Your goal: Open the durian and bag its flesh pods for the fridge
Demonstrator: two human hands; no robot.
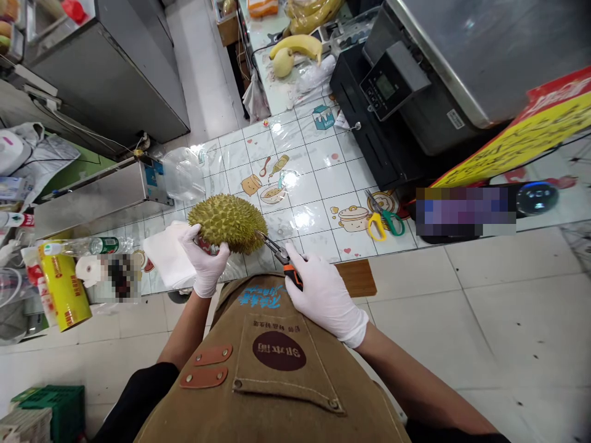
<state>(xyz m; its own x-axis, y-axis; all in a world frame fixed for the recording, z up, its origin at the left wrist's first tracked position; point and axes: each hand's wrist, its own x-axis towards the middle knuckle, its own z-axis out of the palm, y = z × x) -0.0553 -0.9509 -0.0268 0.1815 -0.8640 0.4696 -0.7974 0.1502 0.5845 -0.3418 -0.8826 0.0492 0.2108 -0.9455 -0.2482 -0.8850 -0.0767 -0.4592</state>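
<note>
A spiky green durian (226,220) lies on its side at the near edge of the tiled-pattern counter. My left hand (205,261), in a white glove, grips the durian's left end with thumb and fingers apart around it. In my gloved right hand (321,292) is a pair of pliers (277,249) with orange and black handles. The plier tips touch the durian's right end; whether they have gone into the husk I cannot tell. White paper sheets (172,253) lie left of the durian.
Scissors (385,223) with yellow and green handles lie to the right. Beyond them stands a black-and-steel weighing scale (392,92). A banana (298,46) and a round pale fruit (282,63) sit at the back. A plastic bottle (87,246) and a yellow roll (67,286) are at left.
</note>
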